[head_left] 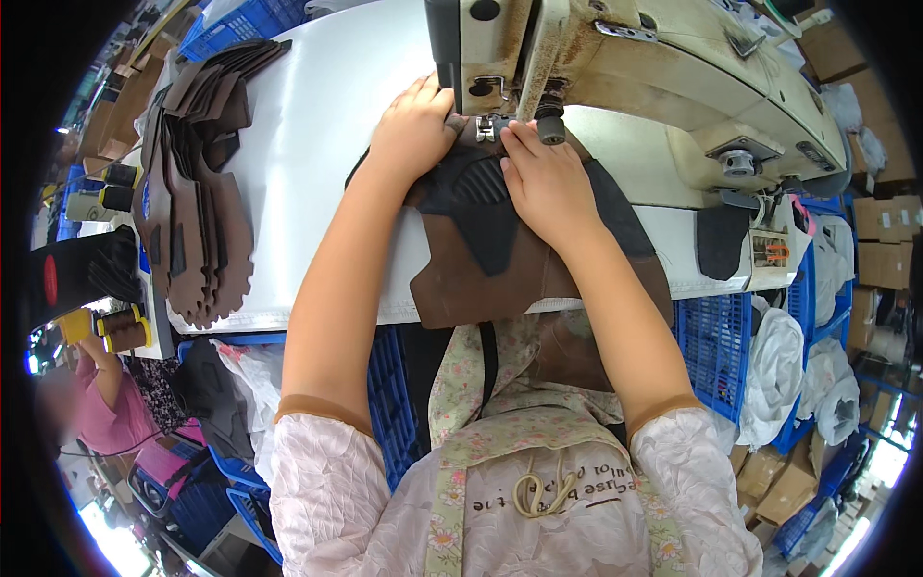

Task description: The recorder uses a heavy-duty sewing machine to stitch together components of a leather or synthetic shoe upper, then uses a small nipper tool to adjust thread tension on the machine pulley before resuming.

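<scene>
A brown and black leather piece (pixel 481 288), with a ribbed black patch (pixel 478 183) on it, lies on the white table under the head of a sewing machine (pixel 687 72). The presser foot (pixel 486 129) is down at the piece's far edge. Left of the foot, my left hand (pixel 411 133) rests with outstretched fingers on the far left part of the piece. My right hand (pixel 548 183) lies on it right of the foot, fingers extended and pressing down. The piece's near end hangs over the table's front edge.
Stacked brown leather pieces (pixel 197 207) lie at the table's left. A small black piece (pixel 721 242) lies at the right. Thread spools (pixel 123 330) stand beyond the left edge. Blue crates (pixel 713 351) and white bags (pixel 772 375) flank the table, and a person in pink (pixel 113 409) is at far left.
</scene>
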### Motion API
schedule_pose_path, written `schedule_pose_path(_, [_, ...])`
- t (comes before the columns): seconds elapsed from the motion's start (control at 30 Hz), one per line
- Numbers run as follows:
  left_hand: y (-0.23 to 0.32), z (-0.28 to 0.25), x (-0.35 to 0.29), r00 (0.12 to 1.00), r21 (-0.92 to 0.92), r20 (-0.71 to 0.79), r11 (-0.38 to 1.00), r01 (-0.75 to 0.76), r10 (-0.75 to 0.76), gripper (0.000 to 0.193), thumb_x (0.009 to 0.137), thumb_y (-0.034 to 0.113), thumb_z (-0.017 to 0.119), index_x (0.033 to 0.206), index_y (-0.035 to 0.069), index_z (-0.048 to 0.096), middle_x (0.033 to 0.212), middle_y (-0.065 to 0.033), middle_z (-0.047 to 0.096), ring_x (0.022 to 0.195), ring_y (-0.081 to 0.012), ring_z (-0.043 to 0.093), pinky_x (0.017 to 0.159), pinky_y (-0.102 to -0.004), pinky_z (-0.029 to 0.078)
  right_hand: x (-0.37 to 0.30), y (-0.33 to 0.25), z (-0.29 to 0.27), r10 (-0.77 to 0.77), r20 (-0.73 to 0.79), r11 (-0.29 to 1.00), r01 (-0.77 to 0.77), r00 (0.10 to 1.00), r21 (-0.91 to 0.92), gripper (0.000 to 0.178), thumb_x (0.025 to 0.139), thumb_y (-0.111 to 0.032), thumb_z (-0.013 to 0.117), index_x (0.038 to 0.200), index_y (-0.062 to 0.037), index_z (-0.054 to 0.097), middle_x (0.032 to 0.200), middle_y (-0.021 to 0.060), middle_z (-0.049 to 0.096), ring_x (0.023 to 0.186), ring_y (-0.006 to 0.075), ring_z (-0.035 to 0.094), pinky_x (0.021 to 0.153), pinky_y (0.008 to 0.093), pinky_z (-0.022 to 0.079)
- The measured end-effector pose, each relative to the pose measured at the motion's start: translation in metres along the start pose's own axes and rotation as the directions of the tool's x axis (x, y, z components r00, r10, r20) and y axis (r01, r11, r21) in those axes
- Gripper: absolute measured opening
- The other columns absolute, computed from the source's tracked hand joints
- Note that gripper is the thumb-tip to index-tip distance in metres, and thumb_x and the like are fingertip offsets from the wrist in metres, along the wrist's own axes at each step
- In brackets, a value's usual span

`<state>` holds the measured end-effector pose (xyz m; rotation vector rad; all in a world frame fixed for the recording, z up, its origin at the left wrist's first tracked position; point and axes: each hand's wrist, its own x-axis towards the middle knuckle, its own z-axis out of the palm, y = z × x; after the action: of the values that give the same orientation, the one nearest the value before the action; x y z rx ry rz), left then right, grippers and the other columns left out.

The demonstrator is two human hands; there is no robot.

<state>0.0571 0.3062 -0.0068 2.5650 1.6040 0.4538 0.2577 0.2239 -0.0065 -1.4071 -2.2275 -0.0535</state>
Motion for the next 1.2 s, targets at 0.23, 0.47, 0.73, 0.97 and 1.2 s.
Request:
schedule_pose_path(0.23, [0.005, -0.009, 0.000, 0.998, 0.005, -0.032, 0.999, 0.047, -0.047, 0.039, 0.082, 0.022, 0.066, 0.117, 0.006, 0.061, 0.139, -0.0179, 0.050, 0.130, -0.0323, 0.047, 0.107, -0.0422, 0.040, 0.006, 0.003, 0.003, -0.007, -0.066, 0.997, 0.011, 0.998, 0.073, 0.031, 0.089, -0.020, 0.059, 0.113, -0.0011, 0.064, 0.109, 0.0157, 0.062, 0.111, 0.0329, 0.056, 0.098, 0.0454, 0.043])
schedule_pose_path(0.47, [0.040, -0.059, -0.068, 0.939, -0.229, -0.190, 0.943, 0.242, -0.287, 0.035, 0.084, 0.024, 0.068, 0.112, 0.003, 0.066, 0.102, -0.0146, 0.066, 0.094, -0.0293, 0.060, 0.084, -0.0386, 0.048, 0.030, 0.038, -0.035, 0.065, 0.195, 0.946, -0.122, 0.979, 0.300, 0.022, 0.081, -0.024, 0.069, 0.099, -0.0109, 0.070, 0.104, 0.0124, 0.063, 0.099, 0.0353, 0.058, 0.086, 0.0440, 0.047])
schedule_pose_path(0.73, [0.058, -0.072, -0.101, 0.870, -0.461, -0.067, 0.789, 0.407, -0.488, 0.043, 0.085, 0.020, 0.072, 0.122, 0.003, 0.062, 0.099, -0.0122, 0.067, 0.082, -0.0197, 0.062, 0.073, -0.0303, 0.050, 0.016, 0.042, -0.015, -0.011, 0.092, 0.980, -0.007, 0.996, 0.197, 0.030, 0.084, -0.035, 0.067, 0.101, -0.0112, 0.072, 0.119, 0.0117, 0.061, 0.113, 0.0312, 0.055, 0.094, 0.0423, 0.046])
schedule_pose_path(0.97, [0.005, -0.058, -0.079, 0.954, -0.300, -0.025, 0.913, 0.278, -0.299, 0.029, 0.091, 0.004, 0.055, 0.118, 0.001, 0.064, 0.130, -0.0155, 0.061, 0.115, -0.0262, 0.061, 0.097, -0.0319, 0.045, -0.001, 0.005, -0.021, 0.071, -0.041, 0.997, -0.071, 0.997, -0.018, 0.044, 0.083, -0.050, 0.064, 0.104, -0.0131, 0.074, 0.094, 0.0077, 0.063, 0.093, 0.0276, 0.055, 0.079, 0.0412, 0.044])
schedule_pose_path(1.2, [-0.008, -0.055, -0.054, 0.959, -0.271, 0.022, 0.922, 0.276, -0.281, 0.033, 0.090, 0.000, 0.051, 0.119, 0.004, 0.066, 0.130, -0.0117, 0.062, 0.117, -0.0235, 0.061, 0.100, -0.0308, 0.043, -0.009, -0.009, -0.023, 0.129, -0.027, 0.989, -0.130, 0.991, -0.067, 0.049, 0.083, -0.056, 0.062, 0.101, -0.0121, 0.075, 0.091, 0.0079, 0.062, 0.091, 0.0264, 0.056, 0.075, 0.0413, 0.041])
